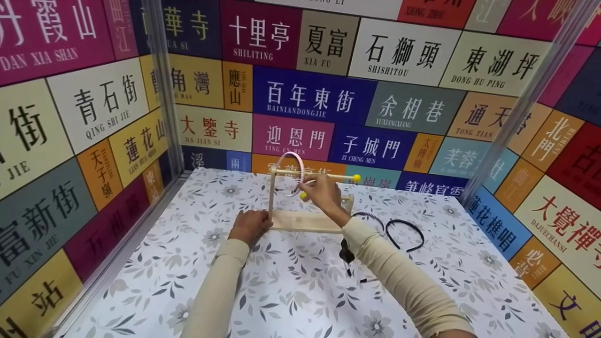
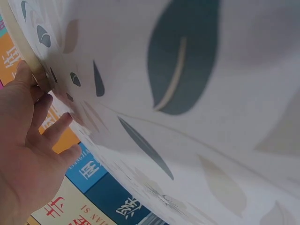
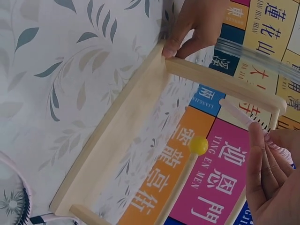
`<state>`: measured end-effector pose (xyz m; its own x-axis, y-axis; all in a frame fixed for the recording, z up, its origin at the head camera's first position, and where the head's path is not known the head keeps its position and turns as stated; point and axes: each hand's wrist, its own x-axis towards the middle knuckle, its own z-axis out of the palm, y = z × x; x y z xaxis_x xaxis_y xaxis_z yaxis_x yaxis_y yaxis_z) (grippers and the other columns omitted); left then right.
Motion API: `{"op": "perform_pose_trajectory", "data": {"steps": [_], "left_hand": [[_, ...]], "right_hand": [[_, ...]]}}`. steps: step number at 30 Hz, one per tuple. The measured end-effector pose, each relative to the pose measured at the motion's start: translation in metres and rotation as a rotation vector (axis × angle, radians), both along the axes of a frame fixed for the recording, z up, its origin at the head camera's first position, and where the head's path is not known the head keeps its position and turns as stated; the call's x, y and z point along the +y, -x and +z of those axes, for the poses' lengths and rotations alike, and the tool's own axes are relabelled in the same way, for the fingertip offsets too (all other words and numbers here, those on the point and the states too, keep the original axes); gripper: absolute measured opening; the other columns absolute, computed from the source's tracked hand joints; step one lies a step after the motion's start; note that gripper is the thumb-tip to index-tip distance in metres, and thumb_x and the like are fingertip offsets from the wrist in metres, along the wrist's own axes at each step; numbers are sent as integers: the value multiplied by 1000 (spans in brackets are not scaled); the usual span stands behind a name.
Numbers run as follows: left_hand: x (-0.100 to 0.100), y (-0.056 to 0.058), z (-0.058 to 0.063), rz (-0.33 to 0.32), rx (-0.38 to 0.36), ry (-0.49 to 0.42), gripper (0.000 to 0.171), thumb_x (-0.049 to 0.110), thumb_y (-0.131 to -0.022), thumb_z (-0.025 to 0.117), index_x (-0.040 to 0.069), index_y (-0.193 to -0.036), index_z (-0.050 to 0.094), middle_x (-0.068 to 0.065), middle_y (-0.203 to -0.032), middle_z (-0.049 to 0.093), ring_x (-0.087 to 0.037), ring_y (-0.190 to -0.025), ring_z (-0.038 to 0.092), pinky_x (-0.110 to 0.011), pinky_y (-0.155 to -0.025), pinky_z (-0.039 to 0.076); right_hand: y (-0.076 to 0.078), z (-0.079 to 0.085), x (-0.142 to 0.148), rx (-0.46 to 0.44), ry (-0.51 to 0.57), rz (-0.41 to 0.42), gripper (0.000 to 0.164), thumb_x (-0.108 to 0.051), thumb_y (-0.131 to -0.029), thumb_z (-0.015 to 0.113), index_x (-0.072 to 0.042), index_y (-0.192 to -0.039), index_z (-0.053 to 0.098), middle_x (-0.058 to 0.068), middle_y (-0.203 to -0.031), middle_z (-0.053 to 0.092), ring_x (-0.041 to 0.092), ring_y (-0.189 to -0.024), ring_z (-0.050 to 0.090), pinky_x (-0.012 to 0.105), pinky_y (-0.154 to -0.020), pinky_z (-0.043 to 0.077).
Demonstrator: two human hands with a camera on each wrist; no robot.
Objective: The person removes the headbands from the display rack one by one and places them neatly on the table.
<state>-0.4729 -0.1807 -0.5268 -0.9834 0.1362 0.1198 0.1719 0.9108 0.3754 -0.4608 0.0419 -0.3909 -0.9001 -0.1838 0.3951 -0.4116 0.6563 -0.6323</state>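
My right hand (image 1: 323,192) pinches a pale pink toothed headband (image 1: 300,170) at a wooden display stand (image 1: 305,221). The headband's curve rises above the stand's upper rod and overlaps it in the head view, near the left post. Yellow balls cap the upper rod's end (image 1: 357,178) and a lower rod's end (image 3: 199,146). At the foot of the left post, my left hand (image 1: 249,226) grips the corner of the base, with the thumb against the wood in the right wrist view. In the left wrist view, the other fingers (image 2: 58,126) spread loosely beside the base.
Right of the stand lie a black headband (image 1: 418,237) and a toothed headband (image 1: 373,217). A dark accessory (image 1: 346,253) lies in front, partly behind the right sleeve. A floral cloth (image 1: 291,286) covers the table, and sign-printed walls (image 1: 314,98) surround it at the back and sides.
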Motion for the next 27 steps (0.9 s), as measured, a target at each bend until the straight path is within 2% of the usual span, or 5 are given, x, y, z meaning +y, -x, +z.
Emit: {"op": "perform_pose_trajectory", "data": {"steps": [9,13,19,27], "left_hand": [[-3,-2,-2,5,-31,-17,18,32,-102,69,16,-109,75,1,-93,74,-25,-96,69,-55,-104,45],[-3,-1,-1,6,-44,-41,17,30,-102,69,16,-109,75,1,-94,74,-26,-99,69,-56,-107,43],[-2,-2,0,8,-36,-9,19,33,-102,68,16,-109,73,-1,-95,74,-28,-99,70,-58,-107,44],[0,-3,1,-19,-13,-4,20,32,-102,68,16,-113,73,-1,-99,75,-27,-99,70,-56,-103,46]], "right_hand": [[-2,2,15,3,27,-10,19,-28,-96,75,-14,-108,80,6,-85,79,9,-56,72,20,-41,40],[-3,4,23,0,28,-18,22,-29,-96,75,-13,-110,80,4,-86,80,15,-60,74,20,-44,41],[-3,7,38,5,31,-54,22,-28,-96,75,-13,-112,80,5,-90,80,25,-68,77,20,-45,41],[-4,10,63,11,40,-84,25,-26,-95,74,-12,-115,79,4,-94,80,22,-67,77,19,-46,42]]}}
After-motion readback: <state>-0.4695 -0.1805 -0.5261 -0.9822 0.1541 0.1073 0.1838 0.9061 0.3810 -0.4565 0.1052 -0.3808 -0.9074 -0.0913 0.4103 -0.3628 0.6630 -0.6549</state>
